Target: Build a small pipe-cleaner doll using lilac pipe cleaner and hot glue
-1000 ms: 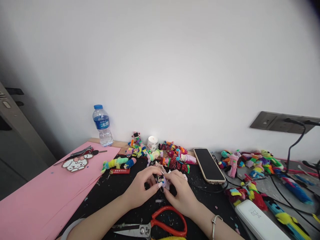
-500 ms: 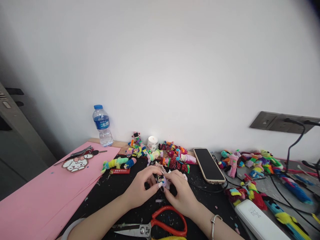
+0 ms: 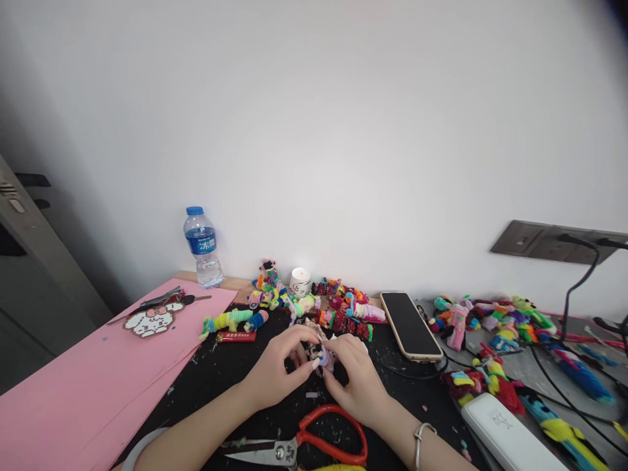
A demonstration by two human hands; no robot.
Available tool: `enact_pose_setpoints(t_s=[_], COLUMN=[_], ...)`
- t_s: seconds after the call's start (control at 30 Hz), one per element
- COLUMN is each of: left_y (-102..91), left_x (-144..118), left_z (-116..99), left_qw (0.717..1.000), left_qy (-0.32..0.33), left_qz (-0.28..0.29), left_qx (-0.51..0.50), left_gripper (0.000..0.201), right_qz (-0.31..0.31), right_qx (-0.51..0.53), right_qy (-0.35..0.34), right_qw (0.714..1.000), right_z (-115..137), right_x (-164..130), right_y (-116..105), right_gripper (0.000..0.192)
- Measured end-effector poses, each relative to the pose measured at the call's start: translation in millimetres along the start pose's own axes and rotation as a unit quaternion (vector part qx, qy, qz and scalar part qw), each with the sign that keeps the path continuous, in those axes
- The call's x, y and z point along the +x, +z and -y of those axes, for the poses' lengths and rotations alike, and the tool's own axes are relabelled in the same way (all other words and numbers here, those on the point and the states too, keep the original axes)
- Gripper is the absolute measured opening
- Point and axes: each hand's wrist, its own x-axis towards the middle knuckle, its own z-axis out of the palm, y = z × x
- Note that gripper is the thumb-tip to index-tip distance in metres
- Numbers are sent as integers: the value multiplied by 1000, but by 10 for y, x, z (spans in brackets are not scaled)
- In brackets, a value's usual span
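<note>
Between my two hands is a small fuzzy pipe-cleaner figure in lilac, black and pale pink, partly hidden by the fingers. My left hand pinches its left side between thumb and fingers. From the other side, my right hand closes on it with thumb and fingertips. Just below the hands, red-handled scissors lie with their blades apart, pointing left. Behind the hands, several colourful pipe-cleaner figures lie close by. A red packet is left of my left hand.
Pink paper sheets cover the left side, with a keychain charm on them. A water bottle and a white paper cup stand by the wall. A phone, a white power bank, cables and more fuzzy figures lie right.
The fingers have shifted very slightly around the figure, which seems turned a little. The scissors and surrounding things stay in place.
</note>
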Motion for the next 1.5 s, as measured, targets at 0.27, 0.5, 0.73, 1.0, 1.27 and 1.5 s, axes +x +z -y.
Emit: enact_pose_setpoints(t_s=[0.27, 0.5, 0.73, 1.0, 1.27, 1.5], left_y=[10, 12, 13, 12, 12, 4], left_x=[-12, -10, -10, -16, -13, -6], left_z=[-3, -1, 5, 8, 29, 13], left_qw=[1000, 1000, 1000, 1000, 1000, 1000], left_qy=[-3, -6, -7, -12, -9, -14], left_qz=[-3, -5, -3, 0, -2, 1], left_qx=[-2, -6, -7, -1, 3, 3], left_gripper=[23, 23, 22, 23, 23, 22], right_qz=[-3, 3, 1, -3, 1, 2], right_qx=[-6, 4, 4, -1, -5, -5], right_qy=[1, 1, 4, 3, 3, 1], right_qw=[1000, 1000, 1000, 1000, 1000, 1000], right_z=[8, -12, -12, -16, -20, -16], right_x=[1, 1, -5, -10, -13, 4], right_y=[1, 6, 14, 11, 16, 10], right_gripper=[28, 30, 31, 30, 28, 28])
